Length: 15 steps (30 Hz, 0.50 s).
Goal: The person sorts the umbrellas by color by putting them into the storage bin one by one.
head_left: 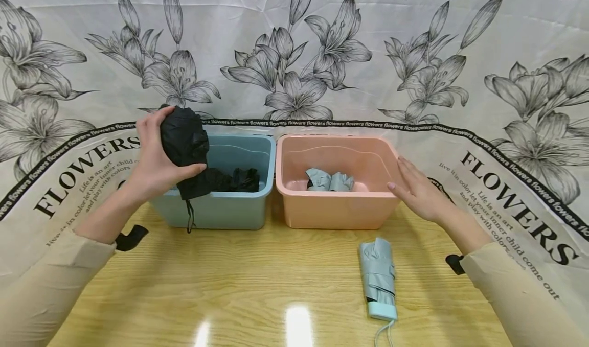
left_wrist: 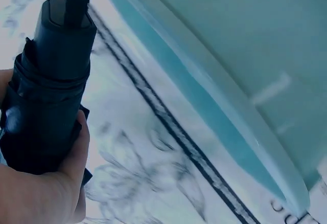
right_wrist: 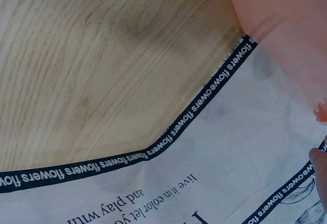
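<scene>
My left hand (head_left: 154, 165) grips a folded black umbrella (head_left: 184, 137), raised over the left side of the blue bin (head_left: 216, 214). A black cord dangles from the umbrella; its handle end shows in the left wrist view, with the thumb (left_wrist: 76, 152) along its side. Other black bundles (head_left: 246, 181) lie inside this bin. With fingers extended, my right hand (head_left: 421, 191) rests against the right rim of the pink bin (head_left: 340, 211), which contains light blue folded fabric bundles (head_left: 329, 180). A light blue folded umbrella (head_left: 379, 275) lies on the table below the pink bin.
The two bins stand side by side on the wooden table (head_left: 257, 280). Behind them hangs a white flower-printed cloth (head_left: 368, 91), which also borders both sides of the table. The light blue umbrella's strap (head_left: 384, 331) trails toward the near edge.
</scene>
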Available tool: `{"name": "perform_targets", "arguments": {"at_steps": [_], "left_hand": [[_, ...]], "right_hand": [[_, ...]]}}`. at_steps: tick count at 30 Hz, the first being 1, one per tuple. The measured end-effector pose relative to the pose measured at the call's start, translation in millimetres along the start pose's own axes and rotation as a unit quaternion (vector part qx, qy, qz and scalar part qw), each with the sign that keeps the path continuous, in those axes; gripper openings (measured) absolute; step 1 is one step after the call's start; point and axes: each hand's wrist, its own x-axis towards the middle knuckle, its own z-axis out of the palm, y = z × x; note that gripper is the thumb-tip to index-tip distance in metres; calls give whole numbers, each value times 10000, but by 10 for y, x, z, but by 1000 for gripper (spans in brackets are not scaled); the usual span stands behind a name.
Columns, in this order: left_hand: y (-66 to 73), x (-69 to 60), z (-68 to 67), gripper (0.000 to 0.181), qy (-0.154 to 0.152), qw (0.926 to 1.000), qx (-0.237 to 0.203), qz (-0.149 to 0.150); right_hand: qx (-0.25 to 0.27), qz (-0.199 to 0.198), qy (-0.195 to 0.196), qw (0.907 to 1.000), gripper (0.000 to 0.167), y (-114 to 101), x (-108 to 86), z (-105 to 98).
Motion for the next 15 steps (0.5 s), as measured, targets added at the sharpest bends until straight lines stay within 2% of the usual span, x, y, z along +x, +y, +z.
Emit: {"name": "perform_targets", "arguments": {"at_steps": [3,7,15], "left_hand": [[-125,120,-78,116,-75,9997,237,-35],[-290,264,-141,116,-335,9977,515,-272],[-628,471,-145,115,-931,9896,928,-584]], "right_hand": [[9,5,-14,10000,81,3,2,6],[7,21,-19,10000,81,-2,2,-1],[35,135,-88,9999,82,-25,2,-12]]}}
